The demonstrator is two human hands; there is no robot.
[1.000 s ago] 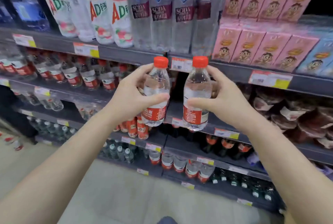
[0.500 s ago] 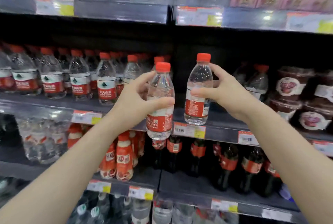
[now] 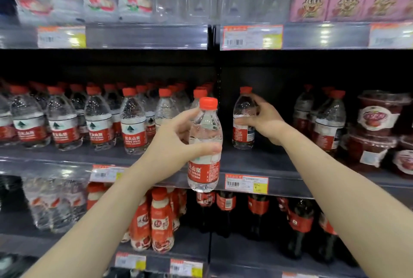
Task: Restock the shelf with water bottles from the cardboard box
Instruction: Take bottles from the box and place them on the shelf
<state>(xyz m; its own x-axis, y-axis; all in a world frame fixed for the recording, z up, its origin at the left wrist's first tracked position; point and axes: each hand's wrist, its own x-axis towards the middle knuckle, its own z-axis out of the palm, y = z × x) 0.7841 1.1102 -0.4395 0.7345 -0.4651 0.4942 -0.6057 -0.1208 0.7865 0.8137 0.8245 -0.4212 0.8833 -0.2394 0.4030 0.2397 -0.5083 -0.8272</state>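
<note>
- Placing step: right hand [image 3: 266, 121] clamped on bottle [image 3: 244, 121], upright on shelf [image 3: 257, 161] in gap right of the row [image 3: 89, 119]
- Left hand [image 3: 176, 141] grips 2nd bottle [image 3: 205, 143] in front of shelf edge
- Next, prob: let go right, set 2nd beside it

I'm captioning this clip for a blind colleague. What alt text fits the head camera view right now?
Two bare hands restock a store shelf: the right hand grips a red-capped water bottle standing on the shelf, while the left hand holds a second bottle upright in front of it. Matching bottles fill the shelf to the left.
</note>
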